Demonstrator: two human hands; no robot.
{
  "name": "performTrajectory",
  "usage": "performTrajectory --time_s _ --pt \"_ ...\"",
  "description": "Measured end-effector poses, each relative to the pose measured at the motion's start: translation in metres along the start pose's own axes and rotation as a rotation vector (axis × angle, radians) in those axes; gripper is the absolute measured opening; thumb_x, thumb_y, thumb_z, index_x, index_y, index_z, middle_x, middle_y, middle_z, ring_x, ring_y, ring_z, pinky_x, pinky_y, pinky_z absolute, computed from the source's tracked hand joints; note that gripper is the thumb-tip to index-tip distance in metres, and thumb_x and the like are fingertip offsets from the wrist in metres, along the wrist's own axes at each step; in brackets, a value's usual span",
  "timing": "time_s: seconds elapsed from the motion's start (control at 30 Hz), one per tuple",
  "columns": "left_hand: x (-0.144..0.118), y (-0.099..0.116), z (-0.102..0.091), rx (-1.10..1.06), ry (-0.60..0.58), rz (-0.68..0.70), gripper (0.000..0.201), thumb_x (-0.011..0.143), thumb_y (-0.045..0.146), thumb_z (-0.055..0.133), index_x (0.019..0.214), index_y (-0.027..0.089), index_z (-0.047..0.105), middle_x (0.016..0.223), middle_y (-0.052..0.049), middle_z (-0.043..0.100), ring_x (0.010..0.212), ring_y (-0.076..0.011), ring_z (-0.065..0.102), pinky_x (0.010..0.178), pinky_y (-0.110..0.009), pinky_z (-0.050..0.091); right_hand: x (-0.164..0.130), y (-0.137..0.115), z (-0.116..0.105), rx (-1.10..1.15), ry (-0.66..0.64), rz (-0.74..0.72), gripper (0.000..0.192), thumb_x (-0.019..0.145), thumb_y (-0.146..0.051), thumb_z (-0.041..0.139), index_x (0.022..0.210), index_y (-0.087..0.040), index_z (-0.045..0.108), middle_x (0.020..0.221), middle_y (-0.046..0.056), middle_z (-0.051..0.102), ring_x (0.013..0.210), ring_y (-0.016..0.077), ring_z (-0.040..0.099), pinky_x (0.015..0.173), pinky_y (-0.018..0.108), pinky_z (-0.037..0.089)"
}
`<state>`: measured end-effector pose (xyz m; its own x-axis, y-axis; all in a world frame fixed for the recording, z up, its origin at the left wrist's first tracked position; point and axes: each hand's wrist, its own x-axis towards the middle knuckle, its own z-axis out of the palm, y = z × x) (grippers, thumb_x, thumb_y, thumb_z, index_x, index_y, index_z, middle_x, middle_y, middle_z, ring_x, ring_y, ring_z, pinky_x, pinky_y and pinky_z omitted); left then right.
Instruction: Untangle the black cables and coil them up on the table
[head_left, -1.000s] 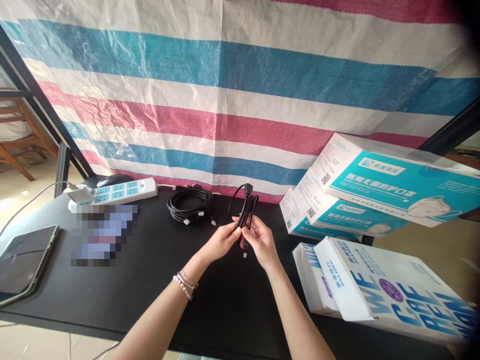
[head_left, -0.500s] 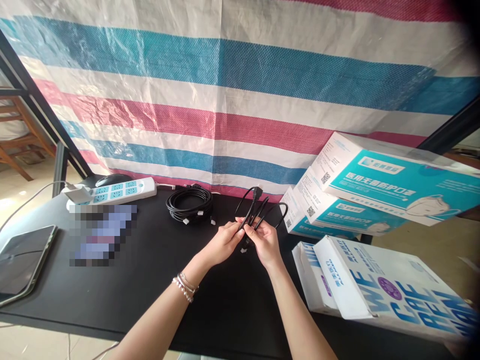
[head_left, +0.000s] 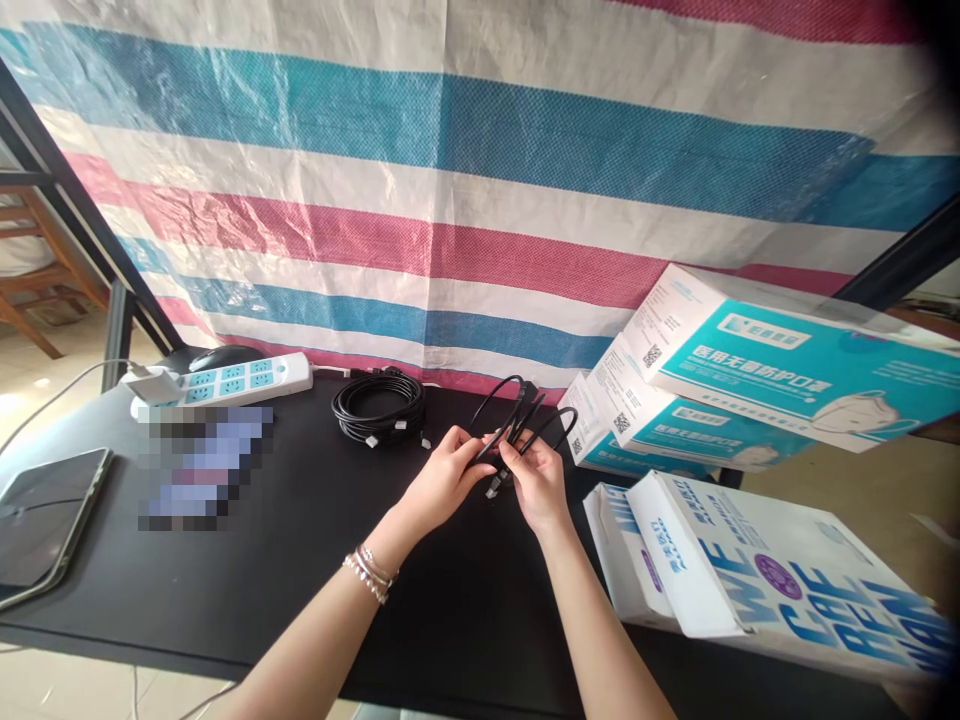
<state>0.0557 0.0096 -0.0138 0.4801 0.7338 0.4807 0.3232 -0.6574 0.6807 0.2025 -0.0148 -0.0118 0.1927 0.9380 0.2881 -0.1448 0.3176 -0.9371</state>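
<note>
Gripping the cable, left hand and right hand have it looped, not yet neat; left of them, a coil lies wound.

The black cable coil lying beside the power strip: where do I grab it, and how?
I'd pinch the near-left part of the black cable coil, coming from the near side and hooking into its open middle. The loops bunch together into a flat ring there, and the white-tipped plugs stick out farther right.
</note>
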Motion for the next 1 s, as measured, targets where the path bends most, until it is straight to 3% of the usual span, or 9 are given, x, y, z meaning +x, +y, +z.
performTrajectory --time_s 0.2,0.43,0.67,1.0 --pt "0.000 -0.005 0.003 -0.154 0.066 -0.074 0.028 0.085 0.040 0.046 0.089 0.016 0.058 0.081 -0.003 0.052 0.066 -0.0111 0.053 0.063 -0.024 0.048 -0.001 -0.009 0.003 -0.116 -0.022 -0.034 0.017 0.073 -0.032 0.067 0.084 -0.018 0.066 0.088 0.007 0.070 0.088 0.0223 0.065 0.084 0.038 0.048" --pt "-0.002 -0.008 0.006 -0.201 0.080 -0.104 0.027 0.088 0.036 0.041 0.105 0.016 0.048 0.083 -0.005 0.055 0.070 -0.0136 0.056 0.063 -0.026 0.049 0.001 -0.009 0.000 -0.274 -0.083 -0.072 0.020 0.075 -0.032 0.064 0.089 -0.019 0.066 0.097 0.008 0.069 0.092 0.0236 0.064 0.083 0.037 0.049" --pt "0.002 -0.009 -0.003 -0.175 0.143 -0.120 0.020 0.088 0.032 0.041 0.095 0.016 0.051 0.087 -0.007 0.063 0.075 -0.0155 0.059 0.071 -0.028 0.047 0.001 -0.004 -0.002 -0.348 -0.145 -0.079 0.021 0.079 -0.035 0.060 0.092 -0.019 0.064 0.092 0.008 0.070 0.087 0.0224 0.065 0.080 0.035 0.052" --pt "0.003 -0.019 0.007 -0.528 0.140 -0.193 0.026 0.088 0.037 0.041 0.096 0.015 0.054 0.099 -0.010 0.065 0.091 -0.0185 0.063 0.081 -0.031 0.049 0.000 0.000 -0.002 -0.516 -0.151 -0.045 0.029 0.082 -0.042 0.053 0.096 -0.017 0.059 0.091 0.009 0.068 0.080 0.0213 0.066 0.068 0.030 0.052"
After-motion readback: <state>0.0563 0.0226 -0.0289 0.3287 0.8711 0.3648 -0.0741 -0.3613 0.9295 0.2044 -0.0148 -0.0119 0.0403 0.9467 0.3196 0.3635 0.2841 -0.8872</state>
